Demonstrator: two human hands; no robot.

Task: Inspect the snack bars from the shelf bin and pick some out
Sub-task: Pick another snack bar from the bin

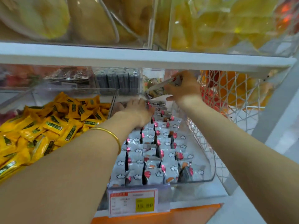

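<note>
Two bare forearms are stretching forward under a flat white shelf board [145, 58] toward a clear, hard plastic bin [208, 168] with rounded corners. Dozens of snack bars [155, 151] are standing in it in tight rows, each in a crinkly silver-grey wrapper printed with small white clouds and a glossy pink-red spot.

The right hand [184, 91] is hovering above the far end of the bin, fingers and thumb curling round one long, slim bar [161, 88] that is tilting up to the right, clear of the others. The left hand [137, 110] is lying palm down on the back rows. Its fingertips are dipping among the wrappers, so I cannot tell whether it is gripping anything. A smooth gold bangle [111, 135] is circling that wrist.

Left of the bin, shiny yellow pillow-shaped packets [48, 126] with dark green labels are lying in a loose heap. To the right, a white wire basket [226, 97] with a diamond mesh is holding blurred orange goods. A red-and-yellow price card [134, 202] in a clear sleeve is hanging at the bin's front.
</note>
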